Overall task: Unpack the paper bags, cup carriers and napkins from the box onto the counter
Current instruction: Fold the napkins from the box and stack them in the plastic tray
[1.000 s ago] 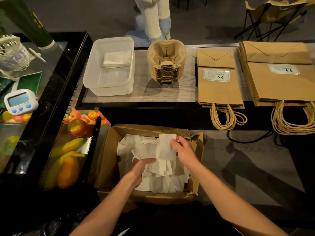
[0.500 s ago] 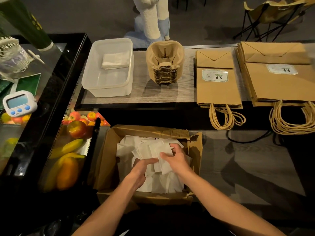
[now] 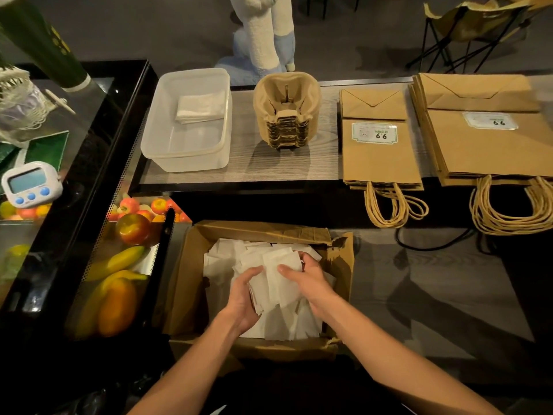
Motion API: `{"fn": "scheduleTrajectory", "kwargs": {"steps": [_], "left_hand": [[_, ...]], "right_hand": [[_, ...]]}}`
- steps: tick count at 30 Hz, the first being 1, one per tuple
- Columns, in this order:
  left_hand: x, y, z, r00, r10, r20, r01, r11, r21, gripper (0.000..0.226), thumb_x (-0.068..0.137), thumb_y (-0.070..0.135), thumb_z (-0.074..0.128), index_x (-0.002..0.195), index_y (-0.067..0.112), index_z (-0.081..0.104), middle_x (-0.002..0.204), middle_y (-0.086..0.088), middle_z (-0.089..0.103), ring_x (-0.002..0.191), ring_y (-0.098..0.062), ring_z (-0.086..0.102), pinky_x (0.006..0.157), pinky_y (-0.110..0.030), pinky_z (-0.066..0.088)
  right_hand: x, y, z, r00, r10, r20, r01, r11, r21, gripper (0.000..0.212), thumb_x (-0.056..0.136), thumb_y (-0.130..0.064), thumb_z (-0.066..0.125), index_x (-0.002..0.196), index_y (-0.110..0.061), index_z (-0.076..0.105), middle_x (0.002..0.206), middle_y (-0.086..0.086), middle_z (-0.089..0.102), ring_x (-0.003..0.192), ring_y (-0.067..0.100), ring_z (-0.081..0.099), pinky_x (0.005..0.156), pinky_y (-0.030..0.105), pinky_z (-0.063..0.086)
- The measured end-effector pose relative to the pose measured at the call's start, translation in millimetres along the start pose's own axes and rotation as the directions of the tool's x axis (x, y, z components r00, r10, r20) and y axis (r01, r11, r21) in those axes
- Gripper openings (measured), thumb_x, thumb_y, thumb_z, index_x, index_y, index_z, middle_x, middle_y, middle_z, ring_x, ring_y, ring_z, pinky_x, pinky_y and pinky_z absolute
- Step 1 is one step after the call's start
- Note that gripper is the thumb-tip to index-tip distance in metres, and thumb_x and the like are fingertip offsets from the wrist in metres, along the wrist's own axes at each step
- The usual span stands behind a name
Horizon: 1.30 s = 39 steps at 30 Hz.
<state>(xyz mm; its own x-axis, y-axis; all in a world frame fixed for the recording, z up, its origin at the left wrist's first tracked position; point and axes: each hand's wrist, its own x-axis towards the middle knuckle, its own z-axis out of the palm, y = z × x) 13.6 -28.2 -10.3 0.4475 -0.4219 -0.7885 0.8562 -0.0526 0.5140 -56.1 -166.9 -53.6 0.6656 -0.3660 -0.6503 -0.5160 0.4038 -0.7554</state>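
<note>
The grey wood-grain counter (image 3: 248,169) spans the view from 11 to 2 o'clock. In a row it bears a clear rectangular plastic tub (image 3: 185,158) at 11, a stack of brown moulded-pulp cup carriers (image 3: 285,112) at 12, a pile of small flat brown paper bags (image 3: 380,160) at 1 and a pile of larger ones (image 3: 490,151) at 2, their handles overhanging the near edge. At 6 o'clock an open brown cardboard box (image 3: 263,232) stands on the grey floor (image 3: 434,295), with a black cable (image 3: 431,248) at 4.

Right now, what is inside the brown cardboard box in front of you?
Loose white paper napkins fill the brown cardboard box; the left hand and right hand grip a bunch between them. Anything beneath the napkins is covered.
</note>
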Motion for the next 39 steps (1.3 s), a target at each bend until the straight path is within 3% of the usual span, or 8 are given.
{"fn": "scheduleTrajectory", "kwargs": {"steps": [4, 7, 10, 14, 19, 26, 36, 39], "left_hand": [[-2, 1, 1, 1.000, -0.003, 0.030, 0.001, 0.999, 0.045, 0.047, 0.085, 0.027, 0.072, 0.128, 0.007, 0.068, 0.122, -0.022, 0.070, 0.105, -0.036, 0.070, 0.090, -0.046, 0.054], [1, 0, -2, 0.997, 0.004, 0.076, -0.010, 0.997, 0.080, 0.050, 0.087, 0.025, 0.074, 0.133, 0.007, 0.065, 0.130, -0.022, 0.067, 0.121, -0.040, 0.063, 0.106, -0.050, 0.046], [3, -1, -5, 0.993, -0.004, 0.122, -0.007, 0.996, 0.088, 0.038, 0.091, 0.019, 0.072, 0.126, 0.007, 0.071, 0.130, -0.022, 0.067, 0.123, -0.040, 0.063, 0.110, -0.051, 0.045], [4, -4, -5, 0.986, -0.013, 0.164, 0.000, 0.997, 0.078, 0.041, 0.090, 0.012, 0.069, 0.130, 0.010, 0.065, 0.127, -0.018, 0.070, 0.118, -0.036, 0.067, 0.105, -0.048, 0.050], [1, -2, -1, 0.985, -0.004, 0.172, -0.006, 0.998, 0.056, 0.031, 0.086, 0.004, 0.067, 0.116, 0.009, 0.070, 0.113, -0.016, 0.075, 0.102, -0.031, 0.073, 0.094, -0.044, 0.057], [9, 0, -10, 0.998, -0.036, 0.050, 0.034, 0.999, 0.039, 0.022, 0.090, 0.010, 0.066, 0.111, 0.006, 0.071, 0.124, -0.023, 0.070, 0.121, -0.043, 0.062, 0.113, -0.056, 0.042], [4, 4, -1, 0.998, -0.020, 0.054, 0.019, 1.000, 0.025, 0.035, 0.096, 0.022, 0.064, 0.128, 0.007, 0.065, 0.122, -0.020, 0.071, 0.109, -0.035, 0.071, 0.086, -0.044, 0.057], [5, 4, -4, 0.999, -0.007, 0.033, 0.008, 0.999, -0.033, 0.030, 0.099, 0.023, 0.062, 0.124, 0.008, 0.064, 0.121, -0.018, 0.072, 0.112, -0.036, 0.069, 0.092, -0.048, 0.056]], "right_hand": [[3, 2, -9, 0.991, 0.050, 0.124, -0.072, 0.981, 0.180, 0.088, 0.065, -0.047, 0.090, 0.140, -0.025, 0.051, 0.129, 0.001, 0.067, 0.115, 0.021, 0.065, 0.102, 0.044, 0.053], [5, 2, -14, 0.982, 0.046, 0.185, -0.100, 0.951, 0.293, 0.085, 0.067, -0.035, 0.089, 0.141, -0.020, 0.050, 0.128, 0.005, 0.069, 0.116, 0.024, 0.066, 0.106, 0.047, 0.049], [7, 3, -19, 0.984, 0.097, 0.152, -0.144, 0.930, 0.337, 0.108, 0.058, -0.033, 0.097, 0.150, -0.024, 0.042, 0.135, 0.004, 0.064, 0.121, 0.026, 0.063, 0.106, 0.050, 0.049], [6, 0, -21, 0.988, 0.066, 0.137, -0.102, 0.956, 0.276, 0.069, 0.079, -0.028, 0.085, 0.140, -0.032, 0.054, 0.135, 0.002, 0.062, 0.118, 0.024, 0.064, 0.096, 0.044, 0.057], [4, -5, -24, 0.979, 0.031, 0.201, -0.093, 0.947, 0.307, 0.045, 0.095, -0.013, 0.065, 0.137, -0.027, 0.055, 0.133, 0.007, 0.064, 0.120, 0.028, 0.063, 0.100, 0.045, 0.054], [-2, -24, -42, 0.991, -0.012, 0.130, -0.014, 0.980, 0.198, 0.049, 0.086, -0.010, 0.076, 0.129, -0.021, 0.056, 0.120, 0.003, 0.072, 0.107, 0.022, 0.070, 0.089, 0.040, 0.059], [-2, -13, -22, 0.998, 0.009, 0.062, 0.005, 0.975, -0.221, 0.043, 0.095, -0.031, 0.068, 0.134, -0.031, 0.051, 0.126, -0.005, 0.061, 0.109, 0.016, 0.061, 0.086, 0.039, 0.058], [0, -14, -30, 1.000, 0.007, 0.005, -0.006, 0.982, -0.191, 0.034, 0.094, -0.024, 0.070, 0.122, -0.033, 0.053, 0.117, -0.008, 0.063, 0.101, 0.013, 0.063, 0.081, 0.035, 0.059]]}}
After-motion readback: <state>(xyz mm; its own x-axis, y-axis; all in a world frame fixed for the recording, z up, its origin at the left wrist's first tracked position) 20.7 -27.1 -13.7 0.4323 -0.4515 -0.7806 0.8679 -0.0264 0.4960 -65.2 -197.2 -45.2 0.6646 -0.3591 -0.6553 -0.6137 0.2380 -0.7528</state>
